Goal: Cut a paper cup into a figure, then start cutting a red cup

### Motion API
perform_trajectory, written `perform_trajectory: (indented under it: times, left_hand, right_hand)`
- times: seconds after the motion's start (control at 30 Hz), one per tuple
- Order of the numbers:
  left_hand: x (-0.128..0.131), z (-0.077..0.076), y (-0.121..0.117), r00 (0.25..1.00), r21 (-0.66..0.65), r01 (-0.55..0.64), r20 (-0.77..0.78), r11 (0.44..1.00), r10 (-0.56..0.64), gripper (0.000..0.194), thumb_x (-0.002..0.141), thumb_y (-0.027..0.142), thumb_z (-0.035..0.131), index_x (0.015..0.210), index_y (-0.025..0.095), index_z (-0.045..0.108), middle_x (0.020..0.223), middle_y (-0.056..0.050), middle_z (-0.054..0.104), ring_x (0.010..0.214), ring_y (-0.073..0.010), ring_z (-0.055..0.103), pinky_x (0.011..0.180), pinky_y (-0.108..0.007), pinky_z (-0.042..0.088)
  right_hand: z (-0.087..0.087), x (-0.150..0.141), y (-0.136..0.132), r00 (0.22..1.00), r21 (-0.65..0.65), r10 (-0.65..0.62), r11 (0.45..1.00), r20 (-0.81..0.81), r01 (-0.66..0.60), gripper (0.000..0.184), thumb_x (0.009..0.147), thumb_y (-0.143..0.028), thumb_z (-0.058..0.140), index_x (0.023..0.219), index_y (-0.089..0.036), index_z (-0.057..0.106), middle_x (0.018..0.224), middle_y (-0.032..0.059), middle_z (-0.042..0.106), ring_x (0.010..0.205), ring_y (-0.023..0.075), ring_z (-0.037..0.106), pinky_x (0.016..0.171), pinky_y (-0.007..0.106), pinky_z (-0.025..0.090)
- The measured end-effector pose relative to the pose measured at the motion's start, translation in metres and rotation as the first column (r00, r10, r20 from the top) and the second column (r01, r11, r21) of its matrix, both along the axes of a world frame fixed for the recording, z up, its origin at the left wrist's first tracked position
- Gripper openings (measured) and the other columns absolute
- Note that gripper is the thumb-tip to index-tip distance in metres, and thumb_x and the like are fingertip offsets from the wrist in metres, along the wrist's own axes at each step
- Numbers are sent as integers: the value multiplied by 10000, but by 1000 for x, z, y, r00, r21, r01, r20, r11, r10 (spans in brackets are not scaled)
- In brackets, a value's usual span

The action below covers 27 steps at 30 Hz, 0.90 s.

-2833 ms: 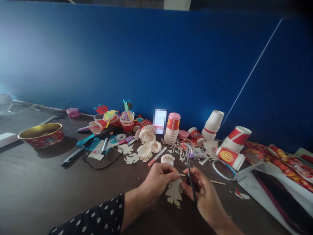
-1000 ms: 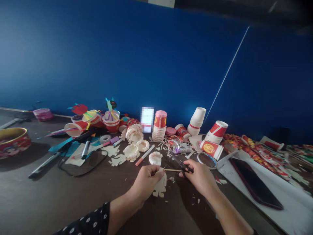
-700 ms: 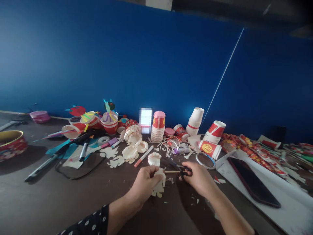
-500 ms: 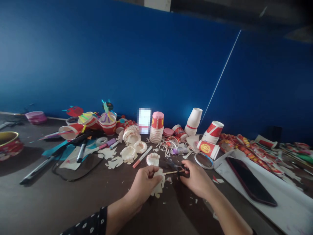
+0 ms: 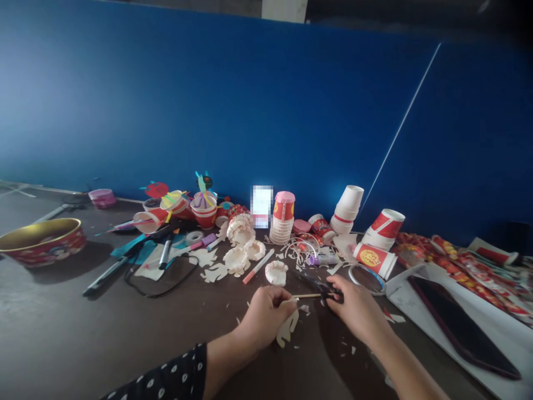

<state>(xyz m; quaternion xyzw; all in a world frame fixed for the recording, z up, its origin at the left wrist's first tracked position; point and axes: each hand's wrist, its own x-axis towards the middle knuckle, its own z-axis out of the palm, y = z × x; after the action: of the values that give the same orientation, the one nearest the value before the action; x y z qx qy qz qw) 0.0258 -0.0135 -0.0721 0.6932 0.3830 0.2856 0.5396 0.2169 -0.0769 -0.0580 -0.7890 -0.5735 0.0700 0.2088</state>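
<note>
Counter [image 5: 50, 328] of dark colour carried everything, and at its left end stood a red tin bowl [image 5: 41, 244] with a gold inside. Behind it, near the blue wall [image 5: 208, 100], was a small pink container [image 5: 102, 198]. Next came a black marker [image 5: 106, 276] and a loop of black cable [image 5: 160, 283] lying on the counter, and behind them red paper cups [image 5: 204, 214] with coloured paper strips. To the right of these lay white cut paper cups [image 5: 236, 261] with curled edges, and a pink-capped marker [image 5: 258, 266] was just beside them.

The left hand [image 5: 264, 319], coming from a dark sleeve [image 5: 158, 378] with white dots, pinched a cream paper figure [image 5: 287, 329], which hung below the fingers just above the counter. A thin wooden stick [image 5: 306, 295] reached from near these fingers to the right. The right hand [image 5: 358, 314] held black scissors [image 5: 320, 289] with the blades pointing left, over the stick. The two hands were apart, with the scissors and the stick between them.

Further right were a stack of cups [image 5: 283, 219], a white tape ring [image 5: 366, 278] and a dark phone [image 5: 462, 328] on a white sheet [image 5: 416, 291].
</note>
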Motion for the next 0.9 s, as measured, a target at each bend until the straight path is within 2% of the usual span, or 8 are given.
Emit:
perform_trajectory:
  times: [0.17, 0.4, 0.73, 0.9]
  left_hand:
    - [-2, -4, 1, 999, 57, -14, -46, 998, 16, 209, 682, 328, 525, 632, 129, 564, 544, 22, 467, 518, -91, 391, 494, -215, 296]
    - [-1, -2, 1, 997, 108, -31, -67, 994, 38, 186, 686, 300, 517, 596, 139, 546, 533, 25, 455, 516, -90, 384, 490, -209, 299]
    - [-1, 0, -4, 998, 41, 52, 44, 998, -53, 190, 713, 291, 500, 703, 119, 582, 581, -4, 516, 524, -91, 430, 495, -200, 336]
    - [-3, 0, -3, 1000, 154, -15, -6, 988, 16, 194, 715, 293, 502, 606, 141, 551, 560, 2, 502, 541, -95, 424, 499, -199, 321]
  right_hand:
    - [2, 3, 0, 993, -82, -72, 993, 90, 80, 315, 701, -230, 585, 1015, -246, 582, 911, 60, 702, 806, 217, 653, 639, 270, 451]
    - [9, 3, -2, 982, -97, -128, 985, 141, 142, 280, 696, -252, 568, 975, -257, 596, 835, 61, 710, 797, 266, 654, 568, 295, 418]
    - [6, 3, 0, 984, -35, -127, 991, 124, 132, 271, 697, -242, 588, 967, -244, 562, 902, 57, 700, 806, 245, 649, 599, 290, 425]
    - [1, 5, 2, 994, -5, -74, 997, 85, 75, 267, 686, -195, 596, 945, -247, 564, 904, 39, 694, 765, 201, 654, 634, 271, 451]
